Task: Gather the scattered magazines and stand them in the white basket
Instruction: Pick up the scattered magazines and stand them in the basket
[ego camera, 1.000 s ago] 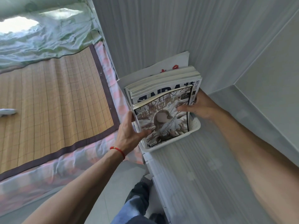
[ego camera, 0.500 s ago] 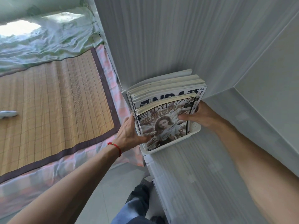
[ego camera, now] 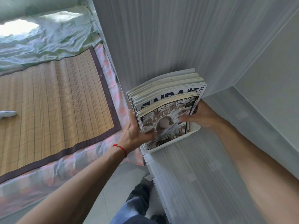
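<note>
white basket (ego camera: 192, 133): on white shelf top (ego camera: 202, 175), against wall, about 1 o'clock from frame centre
contents: stack of magazines (ego camera: 166, 101) standing upright, front cover facing camera
left hand (ego camera: 135, 133): at stack's 9 o'clock edge, fingers clamped on magazines, thumb on front cover
right hand (ego camera: 199, 116): at 3 o'clock edge, fingers clamped on stack
bed: bamboo mat (ego camera: 53, 102) at 9 o'clock

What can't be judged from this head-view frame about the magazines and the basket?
- White basket: its back and left walls are hidden by the magazines.
- Magazine count: the rear ones show only thin top edges.
- Front magazine: its bottom edge is hidden by the basket rim.
- Left hand and right hand: fingertips are behind the stack, so each grip is unclear.
- White object on the mat: cut off by the left edge.
</note>
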A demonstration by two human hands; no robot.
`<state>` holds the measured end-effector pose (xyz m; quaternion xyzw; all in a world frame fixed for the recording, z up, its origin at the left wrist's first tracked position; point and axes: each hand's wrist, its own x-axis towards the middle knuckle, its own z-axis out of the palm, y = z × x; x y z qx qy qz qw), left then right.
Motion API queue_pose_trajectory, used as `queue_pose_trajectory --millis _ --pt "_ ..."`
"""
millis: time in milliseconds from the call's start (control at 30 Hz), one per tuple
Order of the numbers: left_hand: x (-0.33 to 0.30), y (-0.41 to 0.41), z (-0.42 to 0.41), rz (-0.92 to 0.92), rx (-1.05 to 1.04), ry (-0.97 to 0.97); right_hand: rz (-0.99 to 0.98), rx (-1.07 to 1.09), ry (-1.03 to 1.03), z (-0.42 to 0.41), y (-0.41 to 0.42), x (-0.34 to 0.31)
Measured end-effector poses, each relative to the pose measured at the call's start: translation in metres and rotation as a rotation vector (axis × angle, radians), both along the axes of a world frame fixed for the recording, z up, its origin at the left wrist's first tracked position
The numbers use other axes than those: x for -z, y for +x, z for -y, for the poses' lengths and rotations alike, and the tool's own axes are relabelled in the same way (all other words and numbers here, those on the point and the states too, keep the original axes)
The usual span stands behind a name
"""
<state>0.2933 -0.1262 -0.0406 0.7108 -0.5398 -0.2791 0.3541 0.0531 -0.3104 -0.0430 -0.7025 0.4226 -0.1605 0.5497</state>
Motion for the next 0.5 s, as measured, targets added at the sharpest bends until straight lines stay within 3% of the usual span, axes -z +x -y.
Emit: queue_pose_trajectory --millis 300,500 --pt "0.001 0.001 0.001 0.185 -0.051 -0.021 -0.049 0.104 -0.123 0.000 0.005 -0.005" --pt "0.007 0.006 0.004 0.146 -0.090 -0.030 -0.032 0.093 -0.141 0.007 0.012 -0.005"
